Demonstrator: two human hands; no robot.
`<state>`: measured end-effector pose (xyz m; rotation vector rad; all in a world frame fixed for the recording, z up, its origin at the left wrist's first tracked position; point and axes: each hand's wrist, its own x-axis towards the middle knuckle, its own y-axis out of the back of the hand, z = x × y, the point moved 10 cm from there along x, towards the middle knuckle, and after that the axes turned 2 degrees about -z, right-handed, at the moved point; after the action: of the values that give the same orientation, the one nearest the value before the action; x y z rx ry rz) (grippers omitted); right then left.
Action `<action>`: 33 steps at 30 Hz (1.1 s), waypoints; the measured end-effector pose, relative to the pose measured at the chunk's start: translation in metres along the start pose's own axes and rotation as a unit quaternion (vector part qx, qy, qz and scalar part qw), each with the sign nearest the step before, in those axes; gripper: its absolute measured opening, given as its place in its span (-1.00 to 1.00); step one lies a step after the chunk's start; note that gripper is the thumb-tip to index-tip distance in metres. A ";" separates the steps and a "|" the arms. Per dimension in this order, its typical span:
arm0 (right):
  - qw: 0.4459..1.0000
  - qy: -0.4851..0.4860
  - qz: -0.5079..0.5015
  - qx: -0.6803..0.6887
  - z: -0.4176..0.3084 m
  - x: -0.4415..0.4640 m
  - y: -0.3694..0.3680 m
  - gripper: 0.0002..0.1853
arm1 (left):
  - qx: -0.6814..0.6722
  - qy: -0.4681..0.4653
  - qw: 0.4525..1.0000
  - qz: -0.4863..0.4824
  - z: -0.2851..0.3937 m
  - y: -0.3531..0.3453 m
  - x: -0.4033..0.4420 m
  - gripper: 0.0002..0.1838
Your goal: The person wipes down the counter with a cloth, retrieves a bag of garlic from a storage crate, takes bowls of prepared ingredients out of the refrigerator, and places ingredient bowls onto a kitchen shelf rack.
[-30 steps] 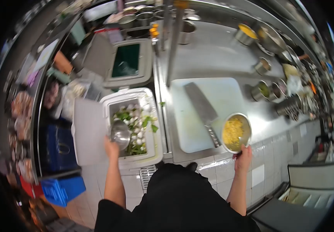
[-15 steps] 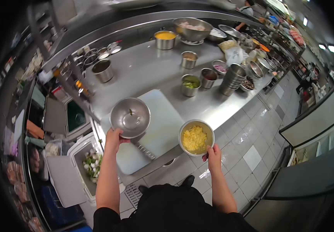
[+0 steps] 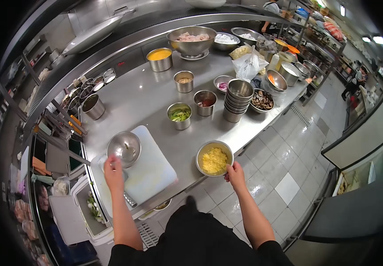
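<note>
Left hand (slightly blurred) and closed right hand, both forward.

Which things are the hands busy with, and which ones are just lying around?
Probably being used:
- yellow-food bowl, in the right hand
- shiny bowl, by the left hand

Probably just lying around:
- knife
- stacked steel pots
- mushrooms
- plastic bag

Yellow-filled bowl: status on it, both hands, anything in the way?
Right hand gripping yellow-filled bowl by rim. Left hand blurred at second bowl, grip unclear. Knife on cutting board, near left forearm.
</note>
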<state>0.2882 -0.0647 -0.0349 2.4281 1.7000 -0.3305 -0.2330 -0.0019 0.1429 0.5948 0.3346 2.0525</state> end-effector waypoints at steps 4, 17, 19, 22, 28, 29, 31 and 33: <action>0.996 -0.047 -0.075 -0.026 0.001 0.049 -0.020 -0.70 | 0.007 -0.001 0.999 -0.053 0.009 -0.042 -0.005 -0.71; 0.988 -0.135 0.007 -0.073 0.015 0.106 0.121 -0.71 | -0.032 0.020 0.968 -0.248 0.083 -0.279 0.030 -0.65; 0.990 -0.110 0.005 -0.086 -0.006 0.115 0.120 -0.76 | 0.065 -0.015 0.952 -0.297 0.074 -0.317 0.039 -0.62; 0.986 -0.093 -0.084 -0.110 -0.032 0.135 0.075 -0.77 | 0.174 -0.067 0.922 -0.339 0.048 -0.358 0.041 -0.67; 0.939 0.026 -0.231 -0.253 -0.070 0.173 -0.020 -0.71 | 0.180 -0.070 0.944 -0.267 0.051 -0.345 0.028 -0.80; 0.924 0.093 -0.228 -0.291 -0.089 0.176 -0.029 -0.70 | 0.195 -0.078 0.946 -0.248 0.059 -0.341 0.022 -0.80; 0.917 0.095 -0.243 -0.302 -0.106 0.181 -0.036 -0.69 | 0.213 -0.081 0.945 -0.235 0.062 -0.337 0.009 -0.80; 0.911 0.095 -0.253 -0.311 -0.110 0.187 -0.041 -0.68 | 0.183 -0.053 0.959 -0.209 0.058 -0.332 0.004 -0.79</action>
<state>0.3210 0.1471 0.0206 1.5890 2.0897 0.3638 0.0358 0.1746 0.0408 0.7792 0.7216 1.5554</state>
